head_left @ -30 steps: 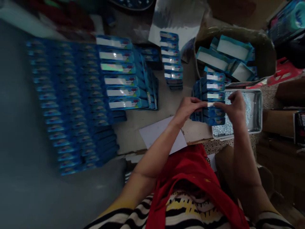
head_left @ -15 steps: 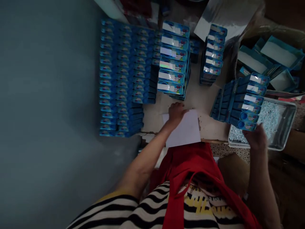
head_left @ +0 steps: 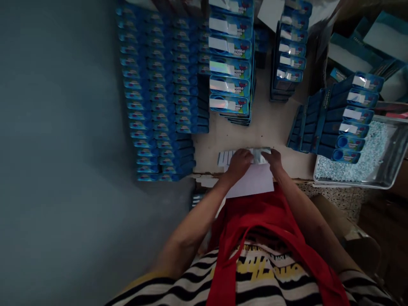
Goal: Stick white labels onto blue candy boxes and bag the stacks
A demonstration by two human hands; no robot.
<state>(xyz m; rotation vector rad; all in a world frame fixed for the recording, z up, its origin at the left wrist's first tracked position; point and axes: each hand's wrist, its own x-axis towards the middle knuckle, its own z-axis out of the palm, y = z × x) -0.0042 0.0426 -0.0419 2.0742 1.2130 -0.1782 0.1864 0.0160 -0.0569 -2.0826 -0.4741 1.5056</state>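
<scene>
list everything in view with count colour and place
Stacked oblong boxes: many, blue, left
White-marked box stacks: three, blue, centre to right
Loose boxes: several, blue-white, upper right
Rectangular metal tray: one, silver, right
Pellets: many, pale blue, in tray
Rectangular paper sheet: one, white, front centre
Segmented strip: one, white-silver, above sheet
Tabletop: one, beige, centre
Smooth surface: one, grey, far left
Speckled floor: one, tan, lower right
Cloth apron: one, red, worn
Striped shirt: one, black-cream, worn
Left hand: one, on strip
Right hand: one, at strip

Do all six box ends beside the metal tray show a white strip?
No, the two box ends nearest the red apron show none, while the other four do.
</scene>
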